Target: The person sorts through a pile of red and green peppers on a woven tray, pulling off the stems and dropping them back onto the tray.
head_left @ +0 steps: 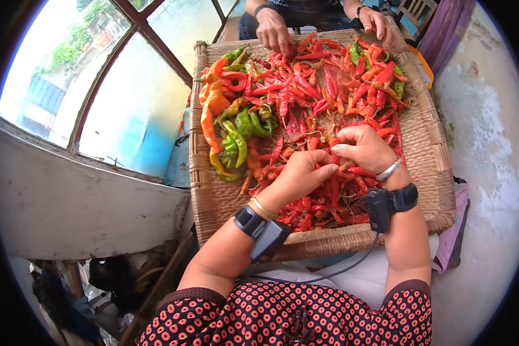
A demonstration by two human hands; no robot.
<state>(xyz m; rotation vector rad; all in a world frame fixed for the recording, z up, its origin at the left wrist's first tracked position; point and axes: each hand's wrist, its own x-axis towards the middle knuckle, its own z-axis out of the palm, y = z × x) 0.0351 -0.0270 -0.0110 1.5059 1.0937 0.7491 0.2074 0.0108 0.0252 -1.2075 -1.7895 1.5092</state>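
A broad heap of red chili peppers (314, 205) lies on a woven tray (429, 167). Over its near half, my left hand (301, 173) and my right hand (366, 151) meet with fingertips almost touching. Both have curled fingers, closed around a red chili pepper that is mostly hidden between them. My right thumb and forefinger are pinched together; the left thumb points toward the right hand. Green peppers (236, 138) and a long orange pepper (212, 109) rest along the tray's left side.
Across the tray, another person's hand (275, 32) reaches into the peppers, and that person's other hand (376, 24) hangs over the far right edge. A window (132, 104) borders the left, and a plastered wall (484, 144) stands at right. A black cable (328, 278) joins my two wrist devices.
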